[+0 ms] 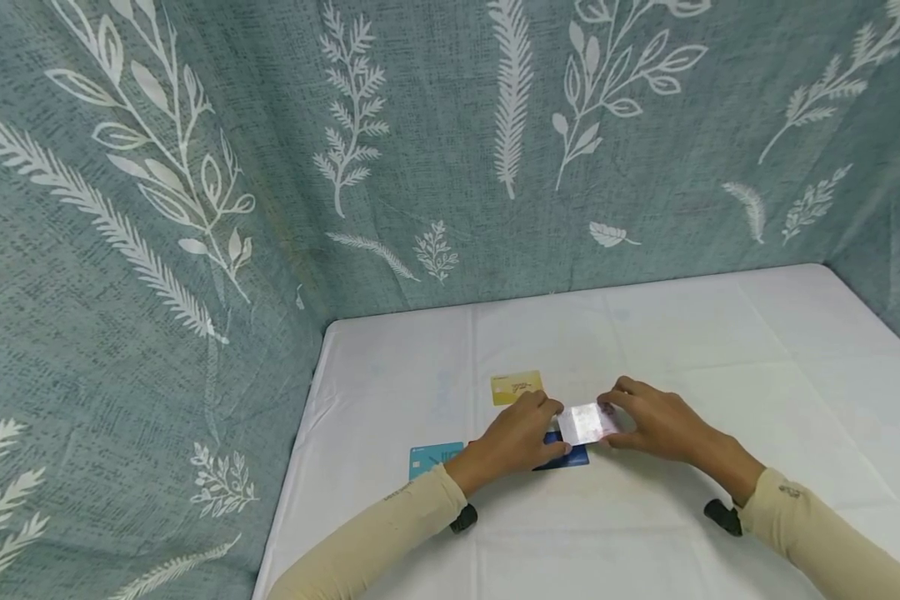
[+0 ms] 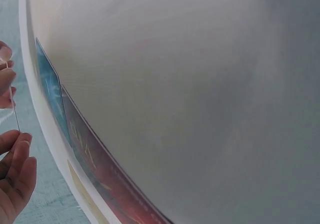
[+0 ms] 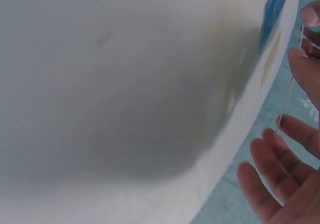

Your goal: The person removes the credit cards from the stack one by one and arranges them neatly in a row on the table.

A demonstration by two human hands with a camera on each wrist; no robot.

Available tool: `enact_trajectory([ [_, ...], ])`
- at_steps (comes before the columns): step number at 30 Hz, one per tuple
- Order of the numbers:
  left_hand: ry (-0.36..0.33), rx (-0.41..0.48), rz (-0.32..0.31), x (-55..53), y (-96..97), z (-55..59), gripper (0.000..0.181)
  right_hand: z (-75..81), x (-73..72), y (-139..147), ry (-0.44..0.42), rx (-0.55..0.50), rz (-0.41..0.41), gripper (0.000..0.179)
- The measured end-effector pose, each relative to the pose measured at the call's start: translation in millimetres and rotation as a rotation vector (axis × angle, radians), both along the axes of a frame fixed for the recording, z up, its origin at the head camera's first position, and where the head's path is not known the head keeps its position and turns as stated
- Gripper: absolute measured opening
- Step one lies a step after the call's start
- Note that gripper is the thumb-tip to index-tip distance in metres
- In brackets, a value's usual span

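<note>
A small shiny whitish card (image 1: 587, 423) is held up between both hands, its face catching the light. My left hand (image 1: 521, 433) pinches its left side, and the right hand (image 1: 656, 421) grips its right side with thumb and fingers. Both wrist views show the card nearly edge-on, as a thin line. Just below it on the table lies a dark blue card (image 1: 576, 458), partly covered by the left hand. Behind the left hand is a yellow card (image 1: 516, 383). A teal card (image 1: 435, 457) lies by the left forearm, beside a red card (image 2: 107, 171) that the forearm mostly hides.
White cloth covers the table (image 1: 720, 375). A blue-green curtain (image 1: 435, 150) with white leaf patterns hangs behind it and along the sides. Beige sleeves cover the forearms, and a black wrist device (image 1: 722, 517) shows beneath the right wrist.
</note>
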State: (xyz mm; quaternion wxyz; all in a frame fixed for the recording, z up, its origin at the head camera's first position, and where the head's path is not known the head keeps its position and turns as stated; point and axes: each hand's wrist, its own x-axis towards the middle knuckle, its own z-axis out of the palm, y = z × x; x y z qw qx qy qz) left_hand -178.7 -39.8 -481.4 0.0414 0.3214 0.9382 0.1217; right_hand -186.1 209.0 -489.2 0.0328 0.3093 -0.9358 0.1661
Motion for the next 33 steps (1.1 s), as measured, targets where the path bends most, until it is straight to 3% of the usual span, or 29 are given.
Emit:
enact_trajectory([
  [14, -0.011, -0.023, -0.024, 6.4, 2.9, -0.3, 0.053, -5.2, 10.0, 4, -0.015, 0.004, -0.015, 0.053],
  [22, -0.025, -0.032, -0.051, 5.4, 7.6, 0.6, 0.053, -5.1, 13.1, 9, -0.043, 0.012, -0.033, 0.052],
  [33, -0.040, -0.029, -0.067, 2.5, 13.3, 0.2, 0.052, -5.6, 13.1, 14, -0.008, -0.007, -0.016, 0.051],
])
